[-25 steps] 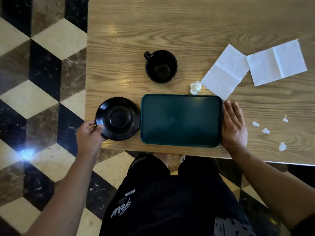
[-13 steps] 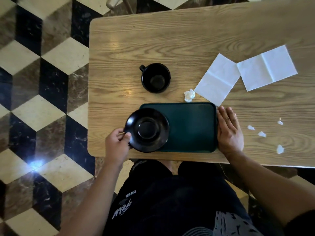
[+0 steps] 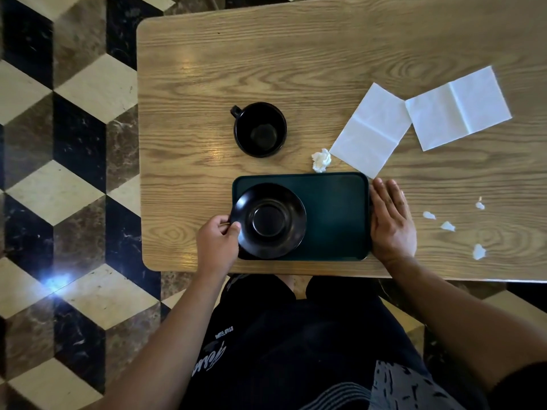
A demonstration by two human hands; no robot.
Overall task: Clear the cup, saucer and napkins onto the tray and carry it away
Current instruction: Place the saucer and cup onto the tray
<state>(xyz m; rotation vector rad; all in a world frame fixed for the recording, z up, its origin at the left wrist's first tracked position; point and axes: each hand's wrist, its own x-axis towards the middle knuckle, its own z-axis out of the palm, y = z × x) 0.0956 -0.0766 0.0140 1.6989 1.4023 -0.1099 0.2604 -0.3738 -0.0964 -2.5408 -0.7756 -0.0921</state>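
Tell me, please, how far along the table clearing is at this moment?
Done: nothing fully released yet. In hand: the left hand pinches the saucer over the tray's left end, while the right hand steadies the tray. Left: the cup, two flat napkins, the crumpled bits, then carrying away.
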